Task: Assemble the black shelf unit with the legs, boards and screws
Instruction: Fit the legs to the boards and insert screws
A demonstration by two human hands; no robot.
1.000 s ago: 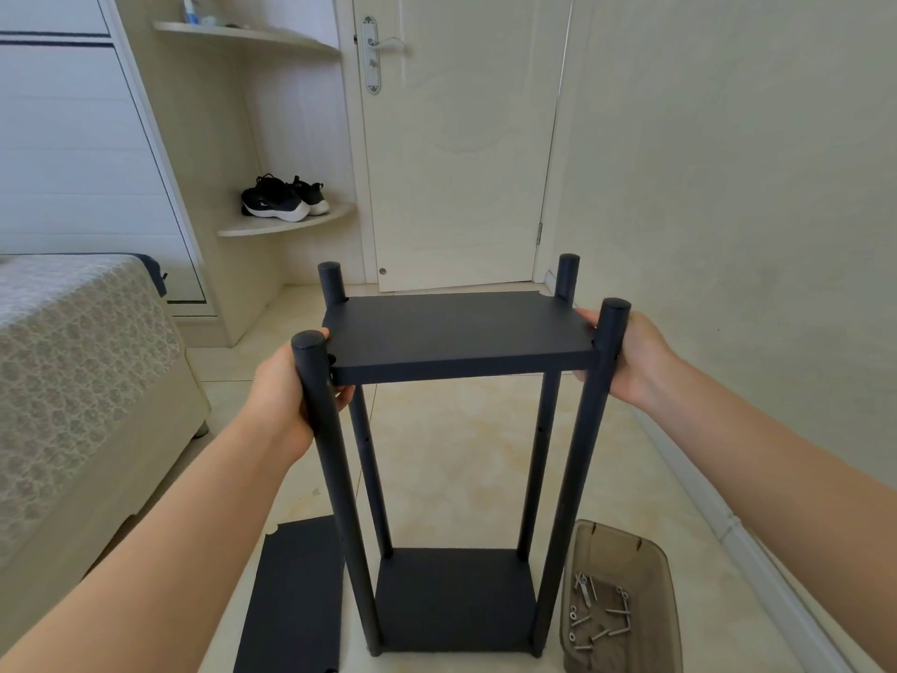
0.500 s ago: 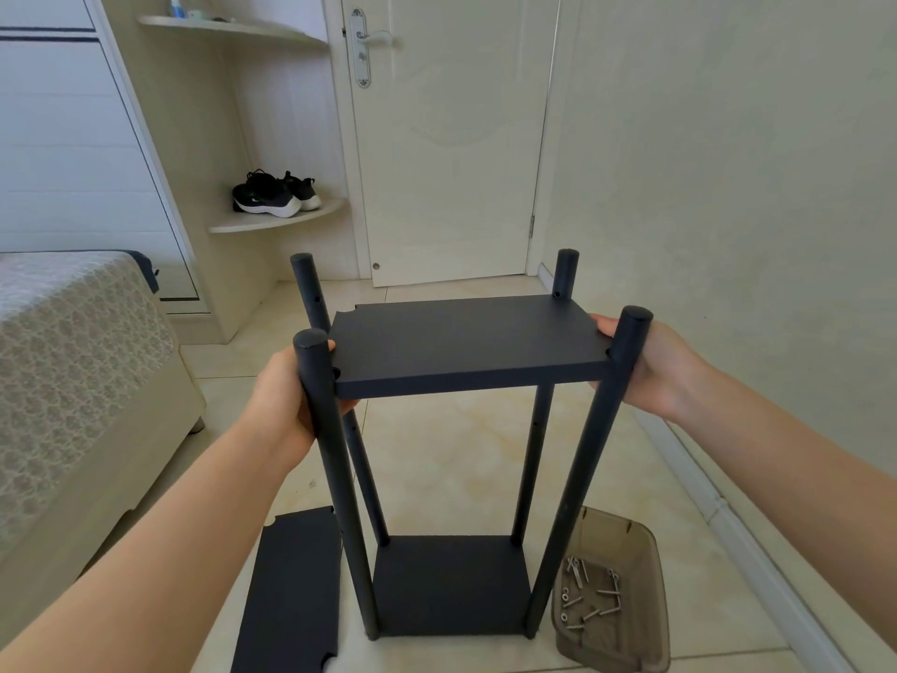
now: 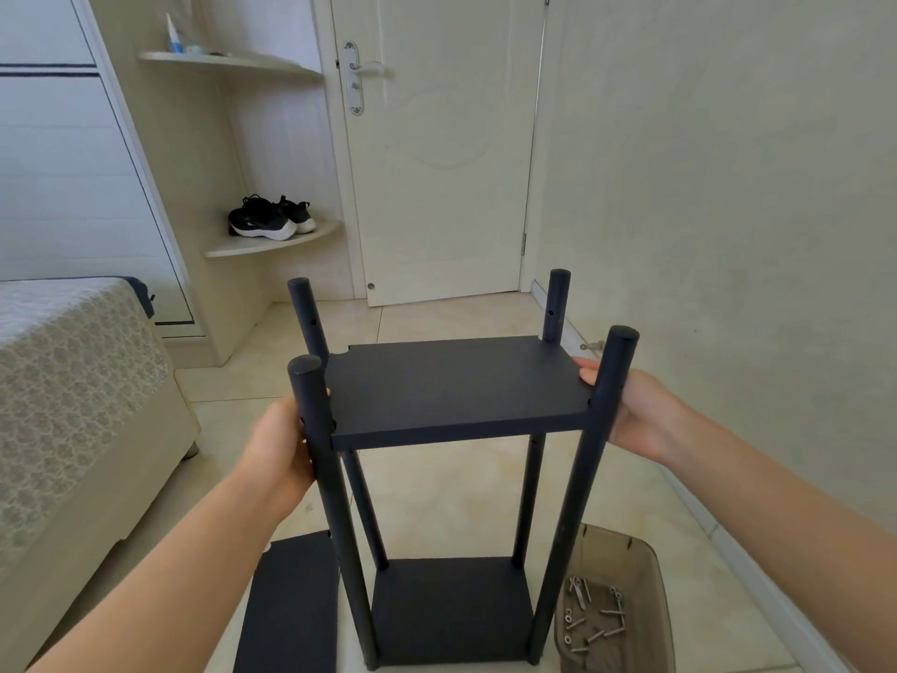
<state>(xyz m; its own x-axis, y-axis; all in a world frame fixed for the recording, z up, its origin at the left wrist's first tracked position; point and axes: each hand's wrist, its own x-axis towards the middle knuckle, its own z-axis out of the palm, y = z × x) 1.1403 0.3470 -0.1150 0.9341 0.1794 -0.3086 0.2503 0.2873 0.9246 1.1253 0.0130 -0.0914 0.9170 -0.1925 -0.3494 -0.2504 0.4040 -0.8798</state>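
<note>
**Upper board being lined up between the legs**

The upper board (image 3: 456, 386) sits between the four legs (image 3: 582, 478), high above the bottom board (image 3: 451, 609). The left hand (image 3: 279, 444) grips its left edge, fingers mostly hidden behind the front-left leg (image 3: 330, 502). The right hand (image 3: 640, 415) pinches the right edge, thumb on top, other fingers out of sight beneath. The step looks like matching the board to the screw holes (image 3: 551, 313). Next, one hand probably has to let go and fetch screws (image 3: 592, 619) from the tray (image 3: 650, 575) while the other steadies the board
</note>
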